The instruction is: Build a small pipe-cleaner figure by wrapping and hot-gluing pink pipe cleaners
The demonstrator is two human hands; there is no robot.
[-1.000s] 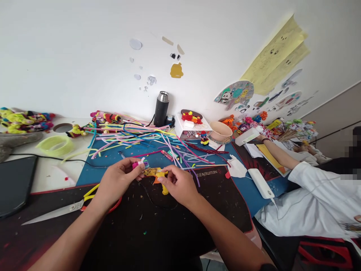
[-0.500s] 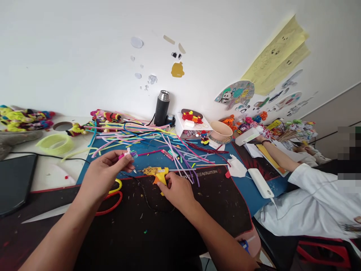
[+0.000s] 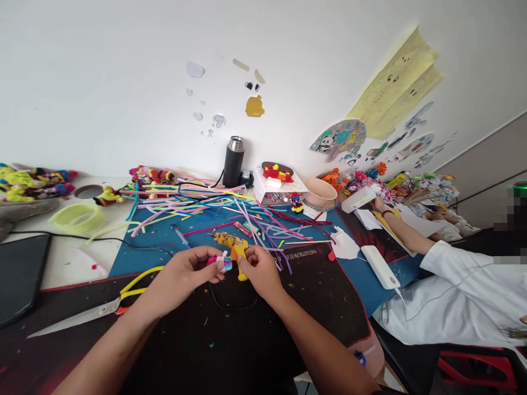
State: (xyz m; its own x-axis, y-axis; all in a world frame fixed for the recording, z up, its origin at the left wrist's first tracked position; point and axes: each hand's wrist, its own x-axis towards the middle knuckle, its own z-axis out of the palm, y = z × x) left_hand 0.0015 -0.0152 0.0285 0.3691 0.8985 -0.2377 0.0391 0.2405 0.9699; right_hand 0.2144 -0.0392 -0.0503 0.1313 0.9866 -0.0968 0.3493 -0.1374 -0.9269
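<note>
My left hand (image 3: pixel 190 274) pinches a small pink, white and blue fuzzy craft piece (image 3: pixel 224 263) between thumb and fingers; its exact kind is too small to make out. Right beside it, my right hand (image 3: pixel 261 272) is closed around the handle of a yellow glue gun (image 3: pixel 237 255), whose nozzle points up and left. Under my left forearm lies a pair of scissors (image 3: pixel 111 307) with yellow and red handles, partly hidden by the arm. Colourful pipe cleaners (image 3: pixel 193 195) spread over the blue mat beyond my hands.
A black thermos (image 3: pixel 234 162) stands against the wall, near a white box (image 3: pixel 263 189) and a round beige bowl (image 3: pixel 321 192). A white power bank (image 3: pixel 379 267) lies to the right, close to another person's arm (image 3: pixel 405 233). At left sits a dark tablet-like slab (image 3: pixel 20 274).
My left hand has moved right and down with the craft piece, close to the glue gun. The glue gun has tilted so its nozzle points higher. More of the scissors shows.
</note>
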